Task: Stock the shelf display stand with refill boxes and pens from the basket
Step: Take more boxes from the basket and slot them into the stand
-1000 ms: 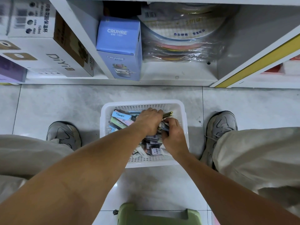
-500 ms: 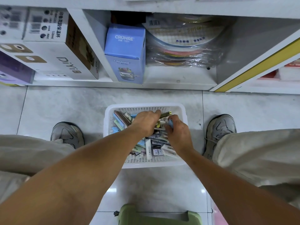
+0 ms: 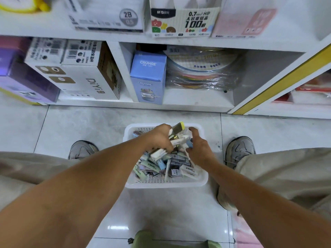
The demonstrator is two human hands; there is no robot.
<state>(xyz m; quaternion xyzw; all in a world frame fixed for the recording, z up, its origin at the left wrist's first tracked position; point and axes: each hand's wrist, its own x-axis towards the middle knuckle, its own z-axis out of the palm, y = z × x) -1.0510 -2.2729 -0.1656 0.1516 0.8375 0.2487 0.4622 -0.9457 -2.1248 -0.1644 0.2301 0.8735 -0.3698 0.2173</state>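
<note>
A white plastic basket (image 3: pixel 166 183) sits on the floor between my feet, filled with several small refill boxes (image 3: pixel 176 165) in pastel colours. My left hand (image 3: pixel 159 138) grips a bundle of refill boxes and pens (image 3: pixel 179 136), lifted just above the pile, with a yellow-tipped one sticking out at the top. My right hand (image 3: pixel 198 149) is beside the bundle on the right, fingers spread and loosely curved, its fingertips against the boxes. On the upper shelf stands a display stand (image 3: pixel 182 18) printed with "0.7 HB 100".
A white shelf unit (image 3: pixel 179 42) fills the top. Its lower bay holds a blue CRUHRE box (image 3: pixel 147 77), a DiYi box (image 3: pixel 80 74) and plastic-wrapped discs (image 3: pixel 202 68). My shoes (image 3: pixel 240 149) flank the basket. A green stool (image 3: pixel 177 241) is at the bottom edge.
My left hand has lifted the bundle of boxes and pens out of the pile. My right hand has opened next to it. The view has tilted up, showing the upper shelf.
</note>
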